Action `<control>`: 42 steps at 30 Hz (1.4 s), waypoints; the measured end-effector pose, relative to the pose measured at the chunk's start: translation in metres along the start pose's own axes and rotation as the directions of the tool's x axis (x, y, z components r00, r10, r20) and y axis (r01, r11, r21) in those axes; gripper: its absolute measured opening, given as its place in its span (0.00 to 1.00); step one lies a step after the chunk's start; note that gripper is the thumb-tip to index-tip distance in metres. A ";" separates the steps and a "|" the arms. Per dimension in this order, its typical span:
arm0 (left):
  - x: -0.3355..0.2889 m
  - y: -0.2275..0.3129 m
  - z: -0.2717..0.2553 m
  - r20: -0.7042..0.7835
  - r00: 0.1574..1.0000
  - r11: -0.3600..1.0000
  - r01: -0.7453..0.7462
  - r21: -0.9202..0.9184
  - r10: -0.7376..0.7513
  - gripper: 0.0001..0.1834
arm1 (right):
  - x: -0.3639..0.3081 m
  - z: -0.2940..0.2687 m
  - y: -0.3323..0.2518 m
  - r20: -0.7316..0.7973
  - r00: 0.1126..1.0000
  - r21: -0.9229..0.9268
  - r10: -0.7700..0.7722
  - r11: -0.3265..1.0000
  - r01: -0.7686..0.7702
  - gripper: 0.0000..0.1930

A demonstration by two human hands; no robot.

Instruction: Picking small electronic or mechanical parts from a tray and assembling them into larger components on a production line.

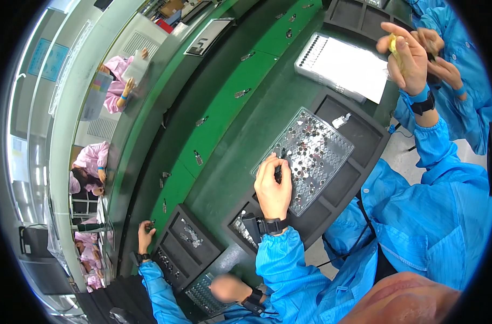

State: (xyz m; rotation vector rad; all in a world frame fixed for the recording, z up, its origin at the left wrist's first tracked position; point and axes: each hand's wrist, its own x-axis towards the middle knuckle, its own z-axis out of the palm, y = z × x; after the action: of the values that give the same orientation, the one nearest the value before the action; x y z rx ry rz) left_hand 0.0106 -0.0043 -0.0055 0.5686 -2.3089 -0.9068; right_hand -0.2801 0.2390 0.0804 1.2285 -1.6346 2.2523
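Observation:
My left hand [274, 190], fingers curled in and thumb close to them, holds a small dark part [279, 173] at the left side of a clear plastic tray [340, 156]. Many small round silvery and dark pieces lie scattered over this tray, which rests on a black compartment tray [364, 141]. A small white-and-metal piece [341, 120] lies in a compartment beyond it. My right hand [411, 66] is raised at the upper right, its fingers bent around something yellow [392, 43] whose kind I cannot make out. Both my sleeves are blue.
A green conveyor belt [219, 116] carries several small metal parts. White-topped stacked trays [340, 65] stand at the far right. Co-workers' hands [145, 236] are at the lower left, with others [445, 70] beside my right hand. Another black tray [202, 251] holds parts.

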 end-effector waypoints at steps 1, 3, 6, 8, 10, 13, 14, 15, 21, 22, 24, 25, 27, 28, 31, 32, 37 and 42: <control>-0.001 0.004 0.002 0.011 1.000 1.000 -0.001 -0.015 0.002 0.05 | 0.003 -0.005 -0.004 0.068 0.998 0.079 -0.012 0.997 0.007 0.19; -0.005 0.013 0.008 0.028 1.000 0.999 -0.004 -0.046 0.006 0.05 | -0.004 -0.016 -0.020 0.069 0.998 0.093 -0.007 0.996 0.000 0.22; 0.001 -0.003 -0.003 -0.005 1.000 0.999 -0.003 0.043 0.003 0.05 | 0.015 -0.002 0.023 0.127 0.963 0.338 -0.236 0.923 0.182 0.27; -0.007 0.014 0.008 0.031 0.999 1.000 -0.021 0.005 0.021 0.05 | 0.003 -0.015 0.004 0.062 0.979 0.004 -0.193 0.981 0.193 0.28; -0.007 0.006 0.009 0.031 0.999 0.999 -0.018 0.028 0.017 0.05 | -0.003 0.008 0.008 0.144 0.988 -0.090 -0.050 0.994 0.064 0.16; 0.012 -0.003 -0.014 -0.050 0.999 0.998 -0.012 0.064 0.015 0.05 | 0.021 0.065 0.023 0.255 0.965 0.201 -0.068 0.979 0.016 0.07; 0.004 0.005 -0.007 -0.032 0.999 0.999 -0.009 0.037 0.010 0.04 | 0.017 0.062 0.010 0.273 0.962 0.276 -0.030 0.960 -0.048 0.07; -0.002 0.011 -0.002 -0.006 1.000 1.000 -0.018 0.013 0.019 0.04 | 0.011 0.058 -0.006 0.271 0.962 0.262 -0.020 0.963 -0.054 0.07; -0.007 0.002 0.003 -0.034 0.998 0.998 -0.059 0.011 0.059 0.04 | 0.033 0.075 -0.054 0.193 0.979 0.132 -0.066 0.990 0.041 0.23; -0.009 -0.003 0.006 -0.080 0.994 0.997 -0.067 0.025 0.069 0.04 | 0.031 0.075 -0.060 0.173 0.983 0.128 -0.061 0.991 0.039 0.22; -0.012 -0.008 0.010 -0.051 0.996 0.998 -0.069 -0.013 0.068 0.05 | 0.033 0.060 -0.048 0.174 0.976 0.176 -0.128 0.980 0.097 0.22; -0.013 -0.009 0.009 -0.036 0.997 0.998 -0.064 -0.026 0.063 0.05 | 0.038 0.059 -0.050 0.143 0.977 0.197 -0.156 0.972 0.127 0.21; -0.015 0.002 0.013 -0.025 0.998 0.996 -0.064 -0.055 0.063 0.05 | 0.054 0.043 -0.064 0.206 0.935 0.233 -0.288 0.943 0.239 0.20; -0.003 -0.010 0.000 -0.074 0.994 0.997 -0.075 -0.014 0.074 0.06 | 0.077 0.065 -0.059 0.235 0.909 0.319 -0.345 0.911 0.263 0.22; -0.007 -0.013 0.001 -0.059 0.995 0.996 -0.086 -0.033 0.084 0.06 | 0.103 0.091 -0.072 0.176 0.797 0.315 -0.578 0.800 0.511 0.27; -0.013 -0.010 0.009 -0.030 0.996 0.994 -0.088 -0.063 0.087 0.06 | 0.105 0.074 -0.084 0.316 0.768 0.212 -0.557 0.830 0.515 0.28; 0.000 -0.025 -0.009 -0.111 0.991 0.996 -0.081 -0.024 0.078 0.07 | 0.147 0.176 -0.130 0.228 0.758 0.158 -0.611 0.791 0.591 0.15; -0.008 -0.017 0.002 -0.084 0.992 0.993 -0.098 -0.061 0.093 0.07 | 0.163 0.195 -0.150 0.245 0.796 0.081 -0.554 0.829 0.553 0.07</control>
State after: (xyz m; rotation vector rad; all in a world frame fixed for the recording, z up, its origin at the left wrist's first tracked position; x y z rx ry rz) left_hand 0.0180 -0.0102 -0.0212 0.4549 -2.2061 -0.8932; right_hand -0.2069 0.0807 0.3188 1.7835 -1.1099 1.7823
